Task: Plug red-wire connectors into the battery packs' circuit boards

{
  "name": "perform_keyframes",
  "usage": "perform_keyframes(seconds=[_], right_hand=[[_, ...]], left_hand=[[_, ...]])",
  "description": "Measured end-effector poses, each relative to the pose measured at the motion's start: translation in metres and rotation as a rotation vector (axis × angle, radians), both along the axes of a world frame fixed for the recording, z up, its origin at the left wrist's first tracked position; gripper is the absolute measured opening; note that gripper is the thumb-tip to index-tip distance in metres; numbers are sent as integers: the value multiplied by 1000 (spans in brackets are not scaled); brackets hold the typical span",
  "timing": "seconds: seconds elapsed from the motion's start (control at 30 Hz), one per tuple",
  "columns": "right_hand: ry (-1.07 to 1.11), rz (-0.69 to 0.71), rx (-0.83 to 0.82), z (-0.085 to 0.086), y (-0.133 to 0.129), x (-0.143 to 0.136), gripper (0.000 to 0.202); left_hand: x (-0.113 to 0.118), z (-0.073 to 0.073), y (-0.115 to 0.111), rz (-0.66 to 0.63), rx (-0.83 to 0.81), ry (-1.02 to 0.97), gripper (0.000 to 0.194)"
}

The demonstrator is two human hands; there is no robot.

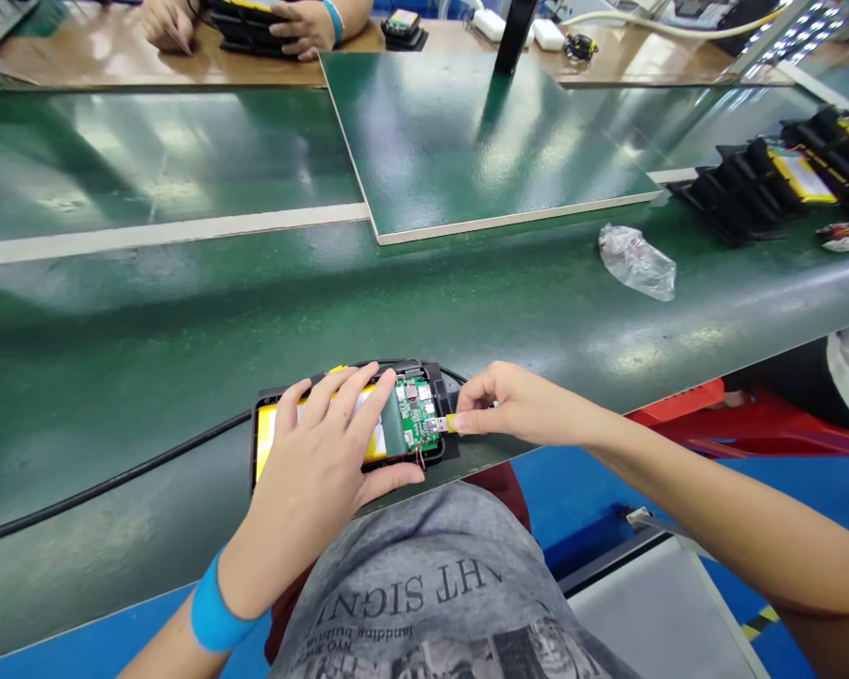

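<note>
An opened power bank [391, 417] lies near the front edge of the bench, its yellow battery cell and green circuit board [414, 415] showing in a black case. My left hand [325, 443] grips it from above, fingers over the far side and thumb along the near side, hiding much of the cell. A USB plug [443, 424] with a yellow body is pinched in my right hand [491, 410]. Its metal end is at the board's right-hand port; how deep it sits I cannot tell. Behind the power bank a black cable [141, 469] runs off to the left.
A raised green board [495, 151] stands beyond. To the right lie a clear plastic bag [637, 261] and several black cases with yellow cells [764, 184]. Across the bench a co-worker's hands [301, 28] hold a similar case. A red stool [736, 420] stands below right.
</note>
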State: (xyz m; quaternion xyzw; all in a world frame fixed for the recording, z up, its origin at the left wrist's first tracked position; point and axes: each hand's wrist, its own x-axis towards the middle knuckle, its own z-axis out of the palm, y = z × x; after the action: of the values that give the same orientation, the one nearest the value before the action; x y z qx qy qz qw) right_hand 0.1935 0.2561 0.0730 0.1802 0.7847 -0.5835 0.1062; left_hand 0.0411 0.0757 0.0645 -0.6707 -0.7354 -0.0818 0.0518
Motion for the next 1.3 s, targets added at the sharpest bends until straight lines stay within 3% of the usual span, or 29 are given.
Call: perform_keyframes(seconds=[0.27, 0.4, 0.47, 0.73, 0.83, 1.07, 1.3], right_hand=[[-66, 24, -98, 0, 2, -7, 28], [9, -208, 72, 2, -12, 1, 10], [125, -293, 192, 3, -19, 6, 18], [460, -146, 305, -10, -22, 13, 4], [522, -122, 296, -15, -21, 11, 15], [550, -119, 291, -21, -25, 10, 34], [509, -92, 363, -12, -23, 4, 33]], left_hand=[[1, -1, 3, -11, 15, -10, 81], [1, -1, 4, -1, 3, -21, 80], [1, 0, 3, 6, -5, -15, 80], [2, 2, 3, 17, -5, -2, 80], [4, 1, 3, 15, -16, 3, 81], [6, 0, 2, 22, -26, 17, 81], [2, -1, 0, 47, -64, -132, 80]])
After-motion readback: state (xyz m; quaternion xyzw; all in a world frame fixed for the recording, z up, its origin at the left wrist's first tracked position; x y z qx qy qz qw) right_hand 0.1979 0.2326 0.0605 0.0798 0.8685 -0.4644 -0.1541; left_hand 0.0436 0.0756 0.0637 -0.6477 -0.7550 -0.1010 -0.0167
